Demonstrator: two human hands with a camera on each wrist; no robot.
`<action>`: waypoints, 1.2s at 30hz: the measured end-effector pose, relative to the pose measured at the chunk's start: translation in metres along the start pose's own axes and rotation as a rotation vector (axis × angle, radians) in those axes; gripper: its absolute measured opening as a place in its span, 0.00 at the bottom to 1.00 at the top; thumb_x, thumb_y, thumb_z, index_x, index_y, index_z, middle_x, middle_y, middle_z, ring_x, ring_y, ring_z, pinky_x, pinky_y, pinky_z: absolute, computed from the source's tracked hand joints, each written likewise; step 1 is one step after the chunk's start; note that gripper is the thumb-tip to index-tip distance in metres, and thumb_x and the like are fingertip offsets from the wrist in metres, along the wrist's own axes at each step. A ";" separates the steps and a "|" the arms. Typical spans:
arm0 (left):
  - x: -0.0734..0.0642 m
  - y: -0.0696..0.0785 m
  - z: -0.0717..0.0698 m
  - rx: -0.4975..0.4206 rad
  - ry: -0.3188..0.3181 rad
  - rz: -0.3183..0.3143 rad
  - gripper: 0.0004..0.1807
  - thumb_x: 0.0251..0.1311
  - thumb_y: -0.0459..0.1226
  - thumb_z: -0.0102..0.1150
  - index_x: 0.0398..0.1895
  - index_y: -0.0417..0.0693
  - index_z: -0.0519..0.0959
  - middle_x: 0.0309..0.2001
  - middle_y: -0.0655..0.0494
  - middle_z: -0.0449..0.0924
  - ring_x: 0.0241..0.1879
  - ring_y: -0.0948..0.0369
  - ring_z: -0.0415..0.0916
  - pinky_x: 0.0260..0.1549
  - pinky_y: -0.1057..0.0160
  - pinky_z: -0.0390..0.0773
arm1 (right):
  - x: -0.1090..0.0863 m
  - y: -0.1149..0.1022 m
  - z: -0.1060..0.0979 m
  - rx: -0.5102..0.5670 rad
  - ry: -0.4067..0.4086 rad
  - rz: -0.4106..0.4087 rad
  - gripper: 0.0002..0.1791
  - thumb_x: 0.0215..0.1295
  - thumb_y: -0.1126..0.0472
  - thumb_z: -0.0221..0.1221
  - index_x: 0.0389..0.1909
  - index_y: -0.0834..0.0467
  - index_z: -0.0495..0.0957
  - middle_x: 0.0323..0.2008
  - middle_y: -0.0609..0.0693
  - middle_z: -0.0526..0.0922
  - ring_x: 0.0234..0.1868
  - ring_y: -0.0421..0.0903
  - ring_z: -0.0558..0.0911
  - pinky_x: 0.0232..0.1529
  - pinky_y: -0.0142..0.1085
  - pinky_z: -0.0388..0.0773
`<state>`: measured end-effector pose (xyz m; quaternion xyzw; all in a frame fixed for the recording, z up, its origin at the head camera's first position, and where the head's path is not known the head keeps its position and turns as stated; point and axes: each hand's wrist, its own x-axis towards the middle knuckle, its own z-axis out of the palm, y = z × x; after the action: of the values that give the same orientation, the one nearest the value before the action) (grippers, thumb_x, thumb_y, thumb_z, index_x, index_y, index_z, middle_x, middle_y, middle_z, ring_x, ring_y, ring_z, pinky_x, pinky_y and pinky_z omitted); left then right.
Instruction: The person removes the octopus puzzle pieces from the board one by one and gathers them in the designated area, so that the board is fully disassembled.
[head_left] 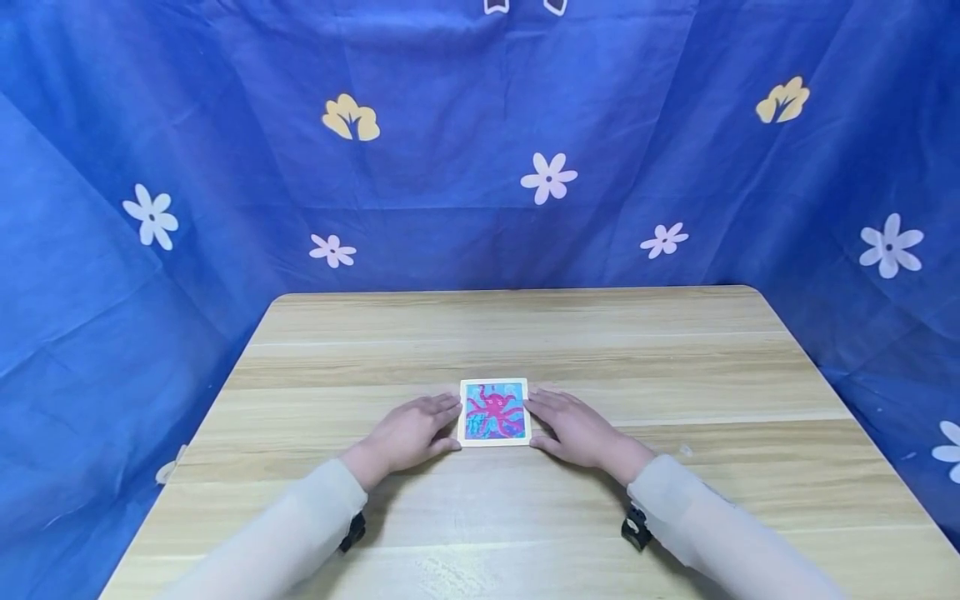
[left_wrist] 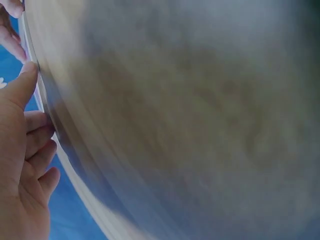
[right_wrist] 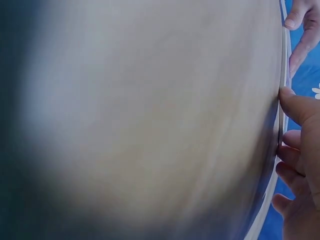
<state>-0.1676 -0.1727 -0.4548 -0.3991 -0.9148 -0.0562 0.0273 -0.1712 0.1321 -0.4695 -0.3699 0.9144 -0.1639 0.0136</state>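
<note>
A small square picture (head_left: 495,412) of a pink octopus on blue, with a pale cream border, lies flat on the wooden table. At its left edge, my left hand (head_left: 416,429) touches the border with fingertips and thumb. My right hand (head_left: 573,427) touches the right edge in the same manner, fingers extended and thumb near the lower corner. The left wrist view shows the left hand (left_wrist: 25,145) at the far left, fingers at table level. In the right wrist view, the right hand (right_wrist: 302,155) appears at the far right; the picture's face cannot be made out there.
The wood-grain table (head_left: 360,342) extends around both hands, with rounded far corners. A blue cloth (head_left: 450,167) with white and yellow flowers hangs behind and along both sides. Black wrist devices (head_left: 636,529) sit under the pale sleeves (head_left: 315,517).
</note>
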 end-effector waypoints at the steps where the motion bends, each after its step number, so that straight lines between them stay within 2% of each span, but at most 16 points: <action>1: 0.001 0.002 0.000 0.005 0.006 0.006 0.35 0.61 0.53 0.58 0.60 0.33 0.72 0.61 0.41 0.71 0.62 0.47 0.66 0.61 0.49 0.65 | -0.002 0.000 0.000 0.001 0.003 -0.001 0.34 0.65 0.48 0.59 0.65 0.64 0.67 0.65 0.61 0.67 0.67 0.56 0.63 0.67 0.49 0.56; 15: 0.006 0.028 0.004 0.004 0.015 0.004 0.34 0.60 0.53 0.59 0.59 0.34 0.73 0.60 0.41 0.71 0.62 0.48 0.67 0.60 0.49 0.66 | -0.030 0.005 -0.001 0.008 0.042 -0.006 0.33 0.64 0.49 0.61 0.64 0.64 0.69 0.63 0.61 0.69 0.66 0.56 0.64 0.66 0.51 0.59; 26: 0.009 0.039 0.003 0.017 0.004 0.017 0.35 0.60 0.54 0.58 0.60 0.35 0.73 0.60 0.41 0.71 0.62 0.50 0.66 0.60 0.50 0.66 | -0.045 0.005 -0.002 -0.012 0.034 0.021 0.34 0.64 0.47 0.60 0.65 0.63 0.68 0.64 0.59 0.68 0.67 0.55 0.64 0.66 0.51 0.57; 31: 0.009 0.044 0.003 0.040 -0.021 0.017 0.35 0.61 0.56 0.56 0.61 0.37 0.73 0.61 0.43 0.71 0.63 0.51 0.65 0.60 0.50 0.66 | -0.050 0.005 -0.001 -0.025 0.054 0.007 0.34 0.63 0.47 0.60 0.64 0.63 0.69 0.64 0.60 0.69 0.66 0.56 0.65 0.66 0.51 0.58; 36: 0.009 0.046 0.004 0.047 -0.010 0.028 0.35 0.61 0.55 0.56 0.60 0.36 0.73 0.61 0.42 0.71 0.63 0.50 0.66 0.60 0.51 0.67 | -0.053 0.005 -0.001 -0.026 0.078 -0.016 0.34 0.62 0.48 0.61 0.63 0.64 0.69 0.63 0.60 0.70 0.65 0.56 0.66 0.65 0.51 0.60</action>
<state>-0.1398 -0.1345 -0.4541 -0.4114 -0.9103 -0.0326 0.0330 -0.1359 0.1720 -0.4751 -0.3705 0.9133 -0.1667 -0.0282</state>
